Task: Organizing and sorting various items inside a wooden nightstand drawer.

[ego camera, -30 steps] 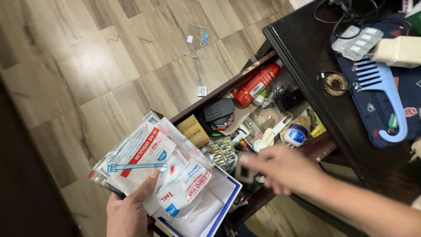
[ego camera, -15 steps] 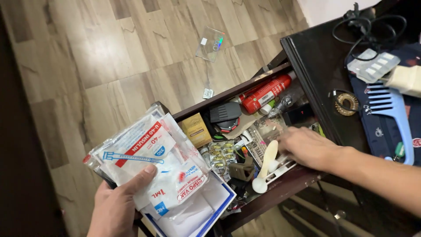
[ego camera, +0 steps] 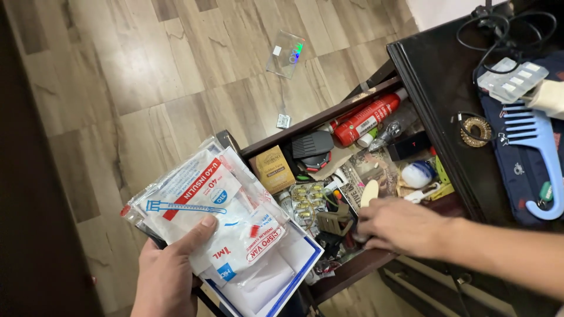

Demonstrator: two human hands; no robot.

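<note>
The left hand [ego camera: 170,270] grasps a stack of flat sealed syringe packets [ego camera: 205,211] from below, with the thumb pressed on the top packet, and under them it holds also a white box with blue edge [ego camera: 294,264]; this stack is in the air, over the wooden floor [ego camera: 147,76] and just beside the front left corner of the open drawer [ego camera: 352,271]. The right hand [ego camera: 402,226] lies palm down over the front edge of the drawer, its fingers bent loosely among the small things there; if it holds something I cannot tell, because the fingertips are hidden. Just beside these fingers is a small olive-brown object [ego camera: 333,223] and a pale spoon [ego camera: 370,192]. Next to them lie blister strips of yellow capsules [ego camera: 305,202]. Farther inside the drawer are a tan box [ego camera: 274,168], a black brush [ego camera: 313,144] and, at the back edge, a red bottle [ego camera: 367,120]; a small white and blue jar [ego camera: 418,174] is near the right side. On the dark tabletop [ego camera: 435,88] to the right rests a blue comb [ego camera: 537,152] on a dark pouch
</note>
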